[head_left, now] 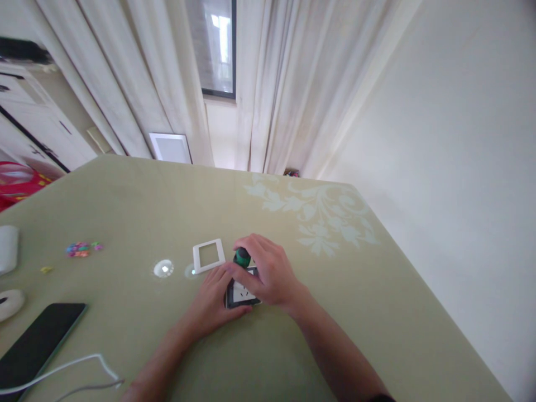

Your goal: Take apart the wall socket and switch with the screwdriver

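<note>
A wall socket (pixel 243 294) with a white face and a dark surround lies on the table in front of me. My left hand (pixel 215 300) grips it along its left side, thumb at the near edge. Over the socket's far edge, my right hand (pixel 268 269) is closed around a screwdriver with a green and black handle (pixel 242 257). The screwdriver stands roughly upright, and its tip is hidden behind the handle and fingers. Just beyond my left hand lies a loose white square cover frame (pixel 195 260), flat on the table.
On the left lie a black phone (pixel 39 340), a white cable (pixel 79 357), a round white object (pixel 11 304) and small colourful pieces (pixel 79 249). The green table (pixel 355 335) borders a white wall (pixel 473 167) on the right. Curtains (pixel 318 72) hang beyond its far edge.
</note>
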Motion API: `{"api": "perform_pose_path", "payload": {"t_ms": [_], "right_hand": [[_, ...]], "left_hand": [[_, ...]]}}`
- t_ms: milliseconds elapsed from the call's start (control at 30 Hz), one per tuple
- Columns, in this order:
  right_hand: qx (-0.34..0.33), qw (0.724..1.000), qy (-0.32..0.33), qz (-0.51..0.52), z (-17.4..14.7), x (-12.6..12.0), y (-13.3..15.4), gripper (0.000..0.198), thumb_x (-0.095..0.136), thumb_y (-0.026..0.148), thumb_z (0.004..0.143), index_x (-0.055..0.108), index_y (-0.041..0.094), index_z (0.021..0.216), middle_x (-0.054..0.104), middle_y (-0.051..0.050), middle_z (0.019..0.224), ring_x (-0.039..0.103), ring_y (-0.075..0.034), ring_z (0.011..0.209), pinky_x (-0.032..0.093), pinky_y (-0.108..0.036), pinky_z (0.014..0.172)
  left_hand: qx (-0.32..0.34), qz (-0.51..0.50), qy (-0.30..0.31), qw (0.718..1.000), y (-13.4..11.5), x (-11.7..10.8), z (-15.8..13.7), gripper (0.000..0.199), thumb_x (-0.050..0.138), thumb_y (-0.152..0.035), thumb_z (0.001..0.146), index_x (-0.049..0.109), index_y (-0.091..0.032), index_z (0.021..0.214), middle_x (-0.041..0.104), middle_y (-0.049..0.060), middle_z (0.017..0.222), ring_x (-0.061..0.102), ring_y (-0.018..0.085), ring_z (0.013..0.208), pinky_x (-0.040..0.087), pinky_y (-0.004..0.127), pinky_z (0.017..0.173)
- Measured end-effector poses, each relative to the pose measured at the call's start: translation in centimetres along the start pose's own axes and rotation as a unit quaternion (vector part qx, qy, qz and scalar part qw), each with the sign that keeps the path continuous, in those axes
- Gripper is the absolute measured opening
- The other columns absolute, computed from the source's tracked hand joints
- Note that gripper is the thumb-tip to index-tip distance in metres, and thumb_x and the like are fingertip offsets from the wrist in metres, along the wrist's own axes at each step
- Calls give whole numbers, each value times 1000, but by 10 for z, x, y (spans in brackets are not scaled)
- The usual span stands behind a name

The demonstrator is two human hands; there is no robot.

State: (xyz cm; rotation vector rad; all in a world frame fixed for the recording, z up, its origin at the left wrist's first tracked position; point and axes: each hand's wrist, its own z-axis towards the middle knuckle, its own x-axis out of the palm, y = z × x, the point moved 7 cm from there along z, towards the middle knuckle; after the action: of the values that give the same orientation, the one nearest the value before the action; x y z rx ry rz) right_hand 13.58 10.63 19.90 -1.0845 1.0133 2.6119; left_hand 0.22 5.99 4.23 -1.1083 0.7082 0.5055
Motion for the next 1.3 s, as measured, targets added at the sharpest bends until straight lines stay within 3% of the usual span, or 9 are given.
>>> {"api": "perform_pose_path", "payload": {"t_ms": [133, 467, 767, 833, 933, 1000, 1067, 1200, 1300], "right_hand": [[2, 1000, -11, -4, -1, -2, 0, 22, 60, 43, 110, 62, 22, 102, 68, -3, 89, 64, -19, 81, 47, -30, 75], [-1, 1000, -11, 4, -2, -2, 1, 14, 60, 35, 108, 62, 22, 104, 70, -4, 92, 65, -19, 83, 48, -30, 77], [-18, 997, 65, 32, -2, -4, 9, 31, 54, 27, 112, 56, 18, 141, 74, -13, 127, 68, -24, 117, 53, -36, 103], [-15, 997, 67, 21, -2, -4, 9, 29, 55, 26, 110, 58, 18, 137, 75, -12, 123, 69, -24, 114, 53, -35, 101], [32, 996, 48, -62, -2, -6, 1, 18, 59, 37, 108, 64, 21, 115, 75, -7, 98, 69, -24, 91, 50, -33, 80], [65, 991, 44, -104, -2, -8, -4, 23, 59, 45, 110, 63, 23, 104, 72, -3, 84, 65, -22, 78, 43, -32, 71], [52, 993, 56, -89, -2, -9, -2, 23, 56, 43, 113, 62, 23, 104, 73, -3, 87, 65, -21, 81, 43, -31, 74], [-45, 992, 117, -12, -2, -6, 16, 17, 53, 31, 113, 62, 21, 124, 74, -8, 112, 63, -23, 103, 49, -33, 92], [-31, 993, 108, -42, -4, -6, 17, 16, 58, 32, 109, 64, 22, 119, 73, -6, 102, 63, -24, 95, 47, -33, 83]], "left_hand": [[13, 7, -8, 1000, 0, 0, 0, 80, 84, -60, 87, 57, -23, 153, 71, 15, 143, 68, 41, 131, 59, 57, 111], [14, 8, -11, 1000, -3, -2, 0, 79, 86, -57, 86, 58, -24, 151, 72, 15, 143, 69, 42, 131, 58, 57, 111], [0, -10, -7, 1000, -6, -1, 3, 63, 88, -51, 83, 67, -23, 135, 75, 15, 131, 72, 40, 120, 59, 56, 105], [4, -11, -7, 1000, -4, 0, 2, 67, 89, -53, 81, 67, -24, 137, 75, 14, 132, 71, 40, 123, 59, 55, 106], [4, -2, -2, 1000, 1, 3, 0, 71, 90, -53, 81, 64, -24, 140, 74, 15, 137, 70, 41, 127, 58, 56, 108], [1, 4, -3, 1000, 3, 4, -1, 74, 89, -53, 80, 63, -22, 142, 73, 16, 140, 68, 43, 129, 57, 59, 110], [1, 3, -3, 1000, 2, 3, -1, 75, 90, -52, 79, 63, -23, 142, 73, 16, 139, 68, 42, 130, 56, 59, 111], [-7, -11, 6, 1000, -3, 1, 0, 59, 86, -43, 85, 65, -27, 138, 74, 8, 134, 70, 36, 125, 58, 50, 110], [-15, -19, 11, 1000, -4, 1, 0, 48, 82, -40, 88, 66, -27, 131, 74, 6, 131, 71, 35, 124, 58, 45, 108]]}}
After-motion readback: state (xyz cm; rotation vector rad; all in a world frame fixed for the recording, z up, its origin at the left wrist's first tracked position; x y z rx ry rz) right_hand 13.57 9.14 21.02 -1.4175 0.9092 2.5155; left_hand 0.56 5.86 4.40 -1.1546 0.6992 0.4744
